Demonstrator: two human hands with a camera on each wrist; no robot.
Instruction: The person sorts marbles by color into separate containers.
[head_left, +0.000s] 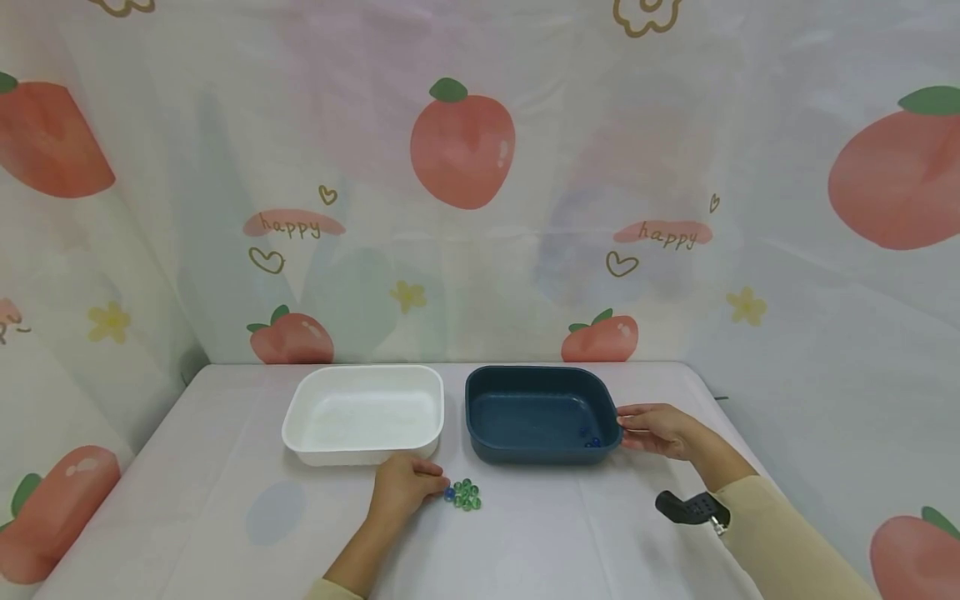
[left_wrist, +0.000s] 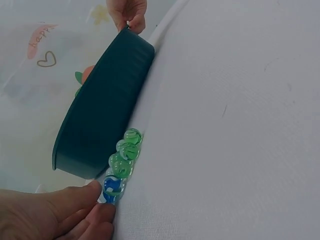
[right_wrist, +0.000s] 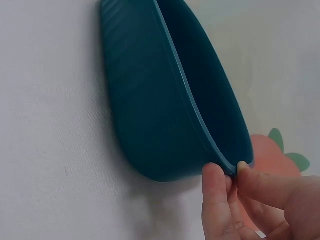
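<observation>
A small cluster of green glass marbles [head_left: 467, 495] lies on the table in front of the two basins. At its left edge my left hand [head_left: 405, 487] pinches a blue marble [left_wrist: 112, 185] between thumb and fingertips, right beside the green ones. With thumb and fingers my right hand [head_left: 660, 429] holds the rim of the dark blue basin [right_wrist: 150, 115] at its right end. A few blue marbles [head_left: 592, 442] sit in that basin's front right corner.
A white basin [head_left: 360, 457] stands left of the dark blue one, behind my left hand. The table [head_left: 540, 542] has a white cloth, and a fruit-patterned curtain [head_left: 480, 267] hangs behind it. A black wrist device [head_left: 686, 507] sticks out from my right sleeve.
</observation>
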